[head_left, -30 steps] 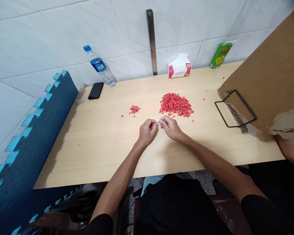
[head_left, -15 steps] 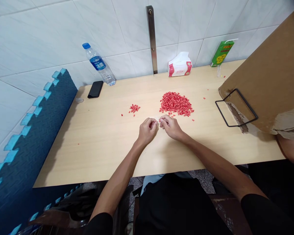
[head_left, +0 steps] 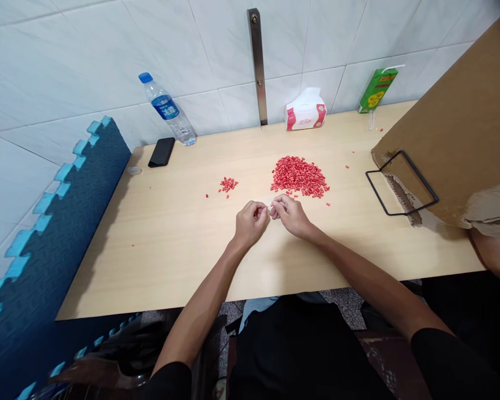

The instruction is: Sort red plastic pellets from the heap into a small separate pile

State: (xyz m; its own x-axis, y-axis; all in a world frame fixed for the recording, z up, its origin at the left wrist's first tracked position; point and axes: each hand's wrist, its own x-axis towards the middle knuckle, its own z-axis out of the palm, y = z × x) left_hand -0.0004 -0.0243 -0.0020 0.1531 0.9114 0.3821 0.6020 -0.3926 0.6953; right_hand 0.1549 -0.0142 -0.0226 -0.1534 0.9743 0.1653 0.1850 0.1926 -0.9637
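A large pile of small red pieces (head_left: 299, 176) lies on the wooden table (head_left: 166, 244), just beyond my hands. Farther left is a small group of the same pieces (head_left: 228, 184), with one stray beside it. My left hand (head_left: 252, 220) is closed, thumb and forefinger pinched together; what it holds is too small to name. Close to its right, my right hand (head_left: 289, 214) also pinches, with a tiny reddish bit at its fingertips that I cannot make out clearly. The fingertips of both hands nearly meet.
Along the wall are a black phone (head_left: 161, 152), a water bottle (head_left: 166, 108), a tissue pack (head_left: 305, 111) and a green drink carton (head_left: 377, 90). At right, a black wire frame (head_left: 402, 183) touches a cardboard sheet (head_left: 450, 133), with another person's arm (head_left: 494, 255) beyond. Blue foam (head_left: 66, 222) borders the left.
My right hand's fingers have shifted very slightly upward. Both hands stay pinched close together, and the piles look the same.
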